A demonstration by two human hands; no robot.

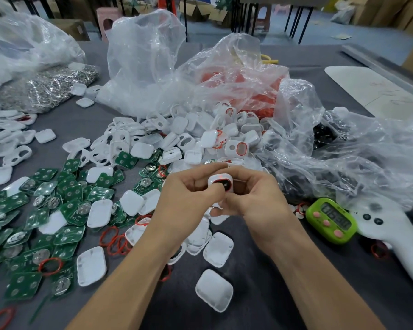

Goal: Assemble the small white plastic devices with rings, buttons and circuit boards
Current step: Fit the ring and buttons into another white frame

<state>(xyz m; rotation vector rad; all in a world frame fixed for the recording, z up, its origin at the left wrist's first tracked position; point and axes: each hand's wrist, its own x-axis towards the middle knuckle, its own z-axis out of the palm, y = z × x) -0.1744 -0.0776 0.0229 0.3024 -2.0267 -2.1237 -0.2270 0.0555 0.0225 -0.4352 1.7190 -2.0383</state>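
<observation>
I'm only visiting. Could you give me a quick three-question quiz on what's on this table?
1. True or false: the left hand and the right hand both hold one white device.
2. The green timer lies: A) left of the hands, B) right of the hands, C) inside a bag.
3. Fill in: the circuit boards are ____ in colour.
Key: 1 true; 2 B; 3 green.

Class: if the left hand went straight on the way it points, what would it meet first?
The white device that the left hand pinches, then probably the right hand gripping its far side; depth is unclear.
</observation>
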